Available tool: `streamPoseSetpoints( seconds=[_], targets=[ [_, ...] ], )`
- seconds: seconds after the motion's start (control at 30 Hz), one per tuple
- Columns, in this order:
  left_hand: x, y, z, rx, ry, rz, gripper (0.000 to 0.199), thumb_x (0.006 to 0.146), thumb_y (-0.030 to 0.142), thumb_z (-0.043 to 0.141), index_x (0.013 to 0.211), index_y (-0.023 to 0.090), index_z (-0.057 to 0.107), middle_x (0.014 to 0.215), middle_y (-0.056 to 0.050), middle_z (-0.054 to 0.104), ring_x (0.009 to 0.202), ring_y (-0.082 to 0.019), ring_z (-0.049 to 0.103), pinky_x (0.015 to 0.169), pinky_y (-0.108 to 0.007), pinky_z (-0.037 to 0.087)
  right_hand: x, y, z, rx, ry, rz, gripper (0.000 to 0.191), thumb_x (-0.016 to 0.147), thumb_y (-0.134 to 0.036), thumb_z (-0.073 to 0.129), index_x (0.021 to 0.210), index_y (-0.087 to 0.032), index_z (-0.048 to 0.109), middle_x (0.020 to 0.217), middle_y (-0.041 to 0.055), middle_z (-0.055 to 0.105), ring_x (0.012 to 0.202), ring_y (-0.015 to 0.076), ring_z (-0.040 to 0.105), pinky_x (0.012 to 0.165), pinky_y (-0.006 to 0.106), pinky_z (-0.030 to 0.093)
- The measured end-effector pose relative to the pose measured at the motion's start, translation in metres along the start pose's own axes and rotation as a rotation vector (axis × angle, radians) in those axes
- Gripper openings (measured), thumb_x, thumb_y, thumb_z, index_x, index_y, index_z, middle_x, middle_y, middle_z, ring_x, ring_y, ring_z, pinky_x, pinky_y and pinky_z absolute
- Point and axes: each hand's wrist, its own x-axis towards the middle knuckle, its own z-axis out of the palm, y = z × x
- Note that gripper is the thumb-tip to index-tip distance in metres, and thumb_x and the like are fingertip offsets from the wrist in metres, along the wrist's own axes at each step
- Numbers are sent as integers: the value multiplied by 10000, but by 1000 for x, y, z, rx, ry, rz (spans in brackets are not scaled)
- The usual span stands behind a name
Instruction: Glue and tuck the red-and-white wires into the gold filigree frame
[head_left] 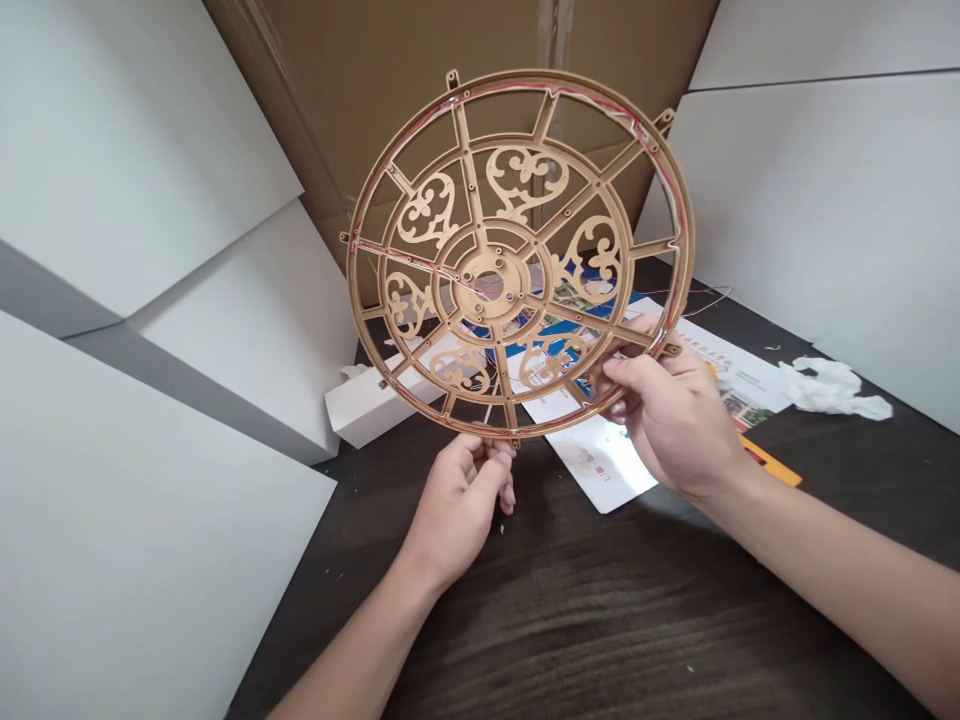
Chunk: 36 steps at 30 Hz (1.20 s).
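Wiring (pixel 643 132) already lines the rim (pixel 687 240) and one spoke of the golden wheel (pixel 471 187), loose at the hub (pixel 513 272); my right hand (pixel 686 425) grips it above the bench (pixel 570 620), my left hand (pixel 456 505) its lower edge.

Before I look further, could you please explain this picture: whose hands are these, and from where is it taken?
There is no machine here. A person wears the camera on the head, looking forward and down at their own bare hands. The right hand grips a round, gold-coloured openwork frame; the left hand is at its bottom edge. Red and white wires run along the rim. Beyond the hands, printed papers, a white box and crumpled white tissue lie on the dark surface.
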Motion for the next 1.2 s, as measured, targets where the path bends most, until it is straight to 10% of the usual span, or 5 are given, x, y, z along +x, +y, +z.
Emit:
streamPoseSetpoints(
  seconds=[1.2],
  targets=[
    [2,-13,-1,-152,13,-52,215,944,380,575,912,192,474,653,63,473,542,-107,522,576,-290,506,-3,3,-2,-35,-50,13,136,802,-120,619,809,-208,514,733,-23,515,564,82,385,460,207,303]
  ],
)
